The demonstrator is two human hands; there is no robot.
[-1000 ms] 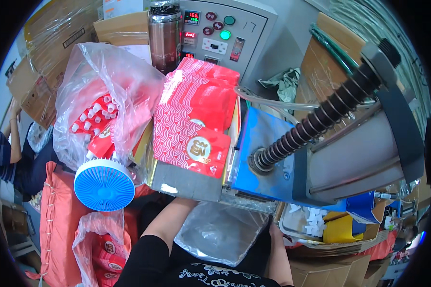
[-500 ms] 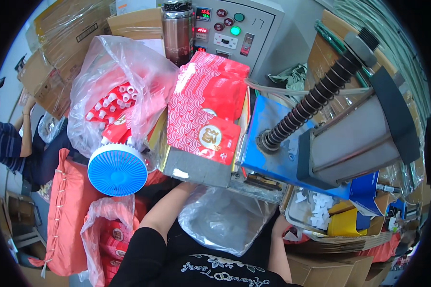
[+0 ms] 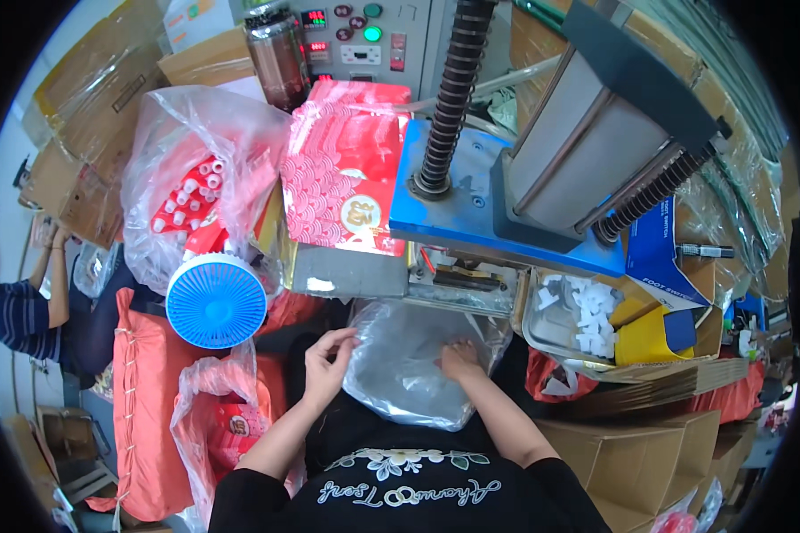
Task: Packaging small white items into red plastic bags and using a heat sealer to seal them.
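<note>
A clear plastic bag (image 3: 400, 391) lies across my lap, below the front of the press. My left hand (image 3: 327, 364) is at the bag's left edge, its fingers bent and the thumb apart from them, with nothing visible between. Upon the plastic rests my right hand (image 3: 460, 359), fingers loosely spread and pointing left. Beyond the bag, a stack of red and pink patterned pouches (image 3: 342, 169) lies on a grey block (image 3: 351, 271). To its right stands the blue-plated press (image 3: 498, 222) with a spring-wrapped rod.
A small blue fan (image 3: 216, 302) stands at left before a plastic bag of white-spouted red pouches (image 3: 187, 200). White plastic pieces fill a tray (image 3: 533, 333) at right. Cardboard boxes (image 3: 631, 453) sit lower right, a red sack (image 3: 151, 409) lower left. Another person (image 3: 27, 311) works at far left.
My left hand has come out from beneath the grey block to the bag's edge. My right hand has moved from beside the tray onto the bag. The view has shifted.
</note>
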